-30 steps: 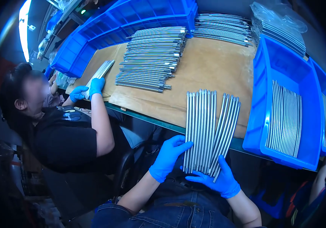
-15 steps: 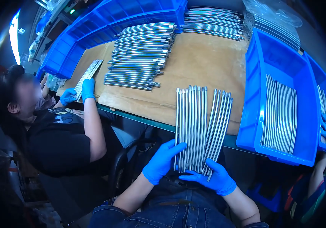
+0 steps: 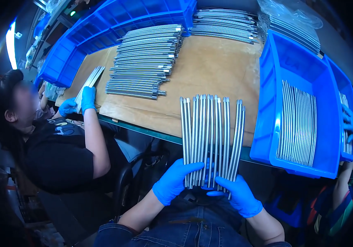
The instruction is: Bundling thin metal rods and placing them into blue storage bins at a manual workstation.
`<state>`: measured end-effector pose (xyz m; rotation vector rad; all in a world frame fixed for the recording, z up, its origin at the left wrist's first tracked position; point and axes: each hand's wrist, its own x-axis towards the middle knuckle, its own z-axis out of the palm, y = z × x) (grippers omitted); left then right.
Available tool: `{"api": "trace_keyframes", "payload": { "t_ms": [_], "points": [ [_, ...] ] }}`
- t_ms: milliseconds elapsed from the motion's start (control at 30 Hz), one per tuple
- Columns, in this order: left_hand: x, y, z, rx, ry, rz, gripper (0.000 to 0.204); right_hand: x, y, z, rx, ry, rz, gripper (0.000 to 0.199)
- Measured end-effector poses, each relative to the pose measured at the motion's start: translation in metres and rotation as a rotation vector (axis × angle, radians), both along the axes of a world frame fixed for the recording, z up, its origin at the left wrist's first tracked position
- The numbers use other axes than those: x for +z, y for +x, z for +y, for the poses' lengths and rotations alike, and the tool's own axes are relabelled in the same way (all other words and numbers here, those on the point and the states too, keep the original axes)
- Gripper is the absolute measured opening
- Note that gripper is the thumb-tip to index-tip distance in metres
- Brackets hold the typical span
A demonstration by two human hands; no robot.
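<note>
Both my hands wear blue gloves and hold a fanned row of slim metal rods point(image 3: 201, 136) by its near end, in front of the table edge. My left hand point(image 3: 177, 179) is closed on the left part of the row, thumb across the front. My right hand point(image 3: 237, 193) grips the right part, with its thumb over the rods' lower ends. Gaps show between the groups of rods, the widest before the few at the far right. Fingers behind the rods are mostly hidden.
A large stack of rods point(image 3: 143, 59) lies on the brown-covered table point(image 3: 213, 61). More rods point(image 3: 226, 24) lie at the back. A blue bin point(image 3: 267, 119) holding rods stands right. Co-workers' gloved hands handle rods at left point(image 3: 87, 99) and in a far-right bin point(image 3: 350, 121).
The row of rods has spread, with new gaps between groups, and my hands have shifted slightly lower. At far right, a co-worker's gloved hand has moved up in the bin.
</note>
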<state>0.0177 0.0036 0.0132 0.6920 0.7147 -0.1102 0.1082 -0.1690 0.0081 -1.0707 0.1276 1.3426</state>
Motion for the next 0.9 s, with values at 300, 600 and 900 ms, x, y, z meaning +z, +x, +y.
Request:
{"api": "trace_keyframes", "payload": {
  "t_ms": [300,600,900],
  "points": [
    [0.005,0.004,-0.005,-0.047,-0.015,-0.021,0.037,-0.005,0.001,0.003,0.067,-0.01,-0.115,0.042],
    [0.01,0.006,-0.01,-0.018,0.004,-0.009,0.031,-0.004,0.0,0.005,0.026,-0.017,-0.09,0.028],
    [0.007,0.006,-0.005,-0.041,-0.033,-0.005,0.036,-0.006,-0.001,0.006,0.015,-0.005,-0.084,0.029]
  ]
}}
